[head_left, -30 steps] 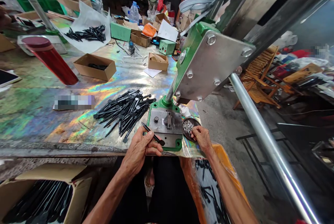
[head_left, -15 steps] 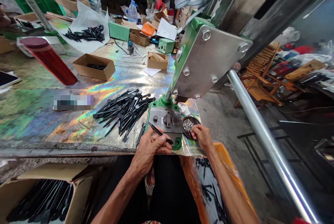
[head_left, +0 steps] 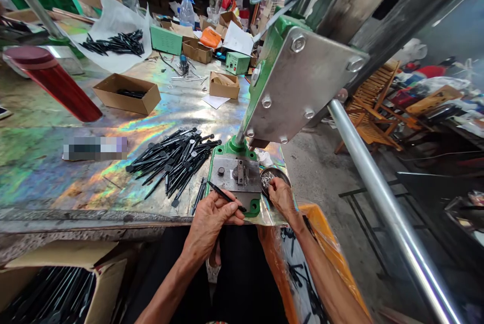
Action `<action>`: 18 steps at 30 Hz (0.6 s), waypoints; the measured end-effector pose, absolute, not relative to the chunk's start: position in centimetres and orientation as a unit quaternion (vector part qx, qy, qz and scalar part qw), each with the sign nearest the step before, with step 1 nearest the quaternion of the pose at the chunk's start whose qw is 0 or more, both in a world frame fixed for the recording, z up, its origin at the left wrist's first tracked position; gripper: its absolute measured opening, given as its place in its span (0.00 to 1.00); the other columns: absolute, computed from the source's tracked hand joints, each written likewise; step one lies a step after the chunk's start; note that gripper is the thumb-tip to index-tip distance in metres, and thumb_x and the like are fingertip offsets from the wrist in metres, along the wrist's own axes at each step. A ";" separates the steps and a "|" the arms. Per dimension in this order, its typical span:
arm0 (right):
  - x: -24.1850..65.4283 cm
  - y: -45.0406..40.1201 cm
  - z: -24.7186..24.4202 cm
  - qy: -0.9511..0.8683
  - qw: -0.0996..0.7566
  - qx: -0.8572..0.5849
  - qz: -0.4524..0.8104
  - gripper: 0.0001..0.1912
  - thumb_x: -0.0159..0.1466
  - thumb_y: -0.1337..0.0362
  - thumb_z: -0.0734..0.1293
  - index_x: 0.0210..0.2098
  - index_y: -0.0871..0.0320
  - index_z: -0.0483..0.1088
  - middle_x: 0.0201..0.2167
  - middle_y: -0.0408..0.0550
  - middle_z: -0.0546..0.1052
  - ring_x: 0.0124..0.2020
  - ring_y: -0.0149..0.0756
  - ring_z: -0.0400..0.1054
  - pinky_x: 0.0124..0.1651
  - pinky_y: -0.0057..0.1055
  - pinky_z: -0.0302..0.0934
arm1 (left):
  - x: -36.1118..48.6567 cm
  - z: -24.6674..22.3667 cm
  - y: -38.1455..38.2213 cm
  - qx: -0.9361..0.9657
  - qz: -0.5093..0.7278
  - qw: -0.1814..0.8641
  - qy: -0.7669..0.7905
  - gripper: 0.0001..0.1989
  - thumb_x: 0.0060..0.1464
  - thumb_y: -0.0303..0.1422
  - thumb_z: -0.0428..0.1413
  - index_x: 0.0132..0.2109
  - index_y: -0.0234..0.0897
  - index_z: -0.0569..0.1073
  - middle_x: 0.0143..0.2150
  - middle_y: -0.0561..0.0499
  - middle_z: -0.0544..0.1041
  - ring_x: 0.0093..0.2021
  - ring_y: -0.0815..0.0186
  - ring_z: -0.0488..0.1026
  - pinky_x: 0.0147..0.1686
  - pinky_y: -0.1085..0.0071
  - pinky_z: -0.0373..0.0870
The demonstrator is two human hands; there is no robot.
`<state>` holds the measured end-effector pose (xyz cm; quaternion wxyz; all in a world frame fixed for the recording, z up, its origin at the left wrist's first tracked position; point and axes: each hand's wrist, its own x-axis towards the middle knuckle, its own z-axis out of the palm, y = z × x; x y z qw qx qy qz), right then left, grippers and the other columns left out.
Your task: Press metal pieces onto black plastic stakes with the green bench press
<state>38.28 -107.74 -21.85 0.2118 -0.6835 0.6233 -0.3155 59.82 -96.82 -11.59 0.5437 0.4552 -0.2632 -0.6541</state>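
Black dish (head_left: 280,175) w/ silver bits (head_left: 267,179): R hand (head_left: 282,199) pinched there, L hand (head_left: 212,225) holds pin (head_left: 226,196).

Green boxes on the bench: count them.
2. The larger green box sits at the far end of the bench, and the smaller green box sits to its right. Clutter may hide more.

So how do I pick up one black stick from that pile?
Best from above, at the pile's edge: pinch a loose stick by its thin middle with finger and thumb. Those beside the press lie apart; the middle ones cross over each other and could snag.
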 end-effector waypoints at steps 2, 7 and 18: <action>38.5 -107.6 -21.7 0.624 0.191 -0.693 -0.307 0.02 0.52 0.66 0.59 0.24 0.55 0.62 0.21 0.46 0.65 0.25 0.39 0.59 0.31 0.32 0.50 | 59.9 -11.7 -96.8 0.461 -0.649 0.543 -0.267 0.16 0.41 0.36 0.65 0.34 0.33 0.68 0.30 0.51 0.76 0.26 0.68 0.75 0.27 0.72 0.75; 38.1 -107.3 -21.8 0.622 0.185 -0.699 -0.301 0.05 0.55 0.64 0.57 0.23 0.54 0.59 0.19 0.43 0.63 0.22 0.38 0.56 0.28 0.33 0.49 | 60.0 -12.1 -96.9 0.465 -0.643 0.543 -0.274 0.15 0.43 0.36 0.64 0.34 0.33 0.69 0.27 0.52 0.75 0.25 0.68 0.74 0.27 0.73 0.75; 37.9 -107.1 -20.9 0.612 0.273 -0.638 -0.378 0.09 0.54 0.58 0.57 0.22 0.54 0.61 0.20 0.43 0.64 0.25 0.38 0.58 0.29 0.32 0.53 | 59.5 -12.4 -97.4 0.461 -0.656 0.547 -0.240 0.16 0.46 0.39 0.62 0.37 0.36 0.65 0.26 0.53 0.75 0.23 0.70 0.74 0.27 0.74 0.74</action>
